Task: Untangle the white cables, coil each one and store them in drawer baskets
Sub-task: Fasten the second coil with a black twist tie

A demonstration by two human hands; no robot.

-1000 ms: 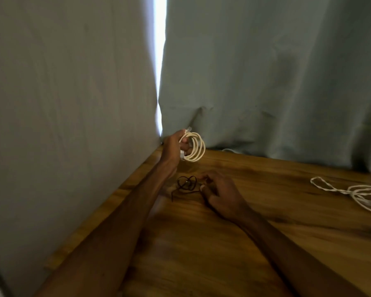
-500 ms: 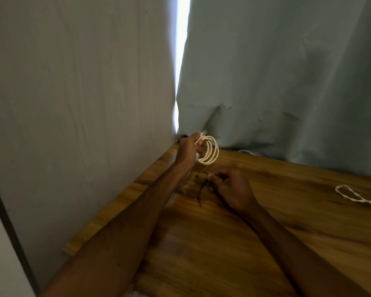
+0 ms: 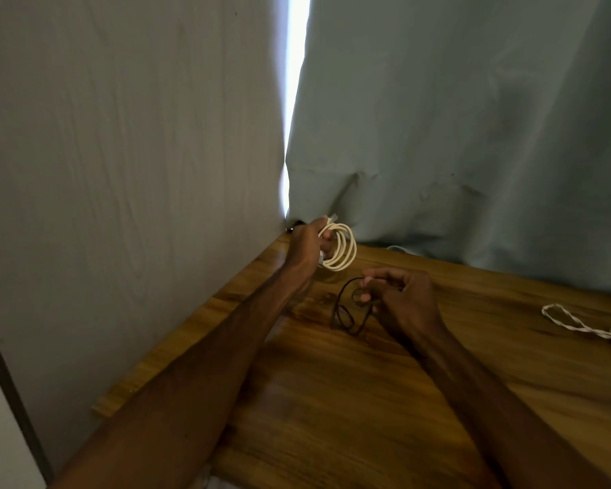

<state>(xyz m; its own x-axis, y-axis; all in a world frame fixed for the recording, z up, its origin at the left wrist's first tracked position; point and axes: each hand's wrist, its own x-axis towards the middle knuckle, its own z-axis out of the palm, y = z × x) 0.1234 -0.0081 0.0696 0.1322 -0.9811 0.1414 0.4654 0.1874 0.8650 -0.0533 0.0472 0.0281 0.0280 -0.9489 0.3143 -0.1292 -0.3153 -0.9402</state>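
The left hand [image 3: 307, 247] grips a round coil of smooth cream-white cable [image 3: 344, 250] above the grained wooden tabletop's [image 3: 332, 400] far corner. The right hand [image 3: 403, 301] pinches a thin dark looped cord [image 3: 343, 317] trailing onto the tabletop. A twisted white cable [image 3: 575, 324] lies at the tabletop's right edge, cut off.

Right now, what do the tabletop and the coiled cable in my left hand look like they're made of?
Tabletop: wood or wood-look laminate, slightly glossy; brown grain streaks and sheen. Coiled white cable: likely smooth plastic or rubber jacket, cream, bending in even loops.
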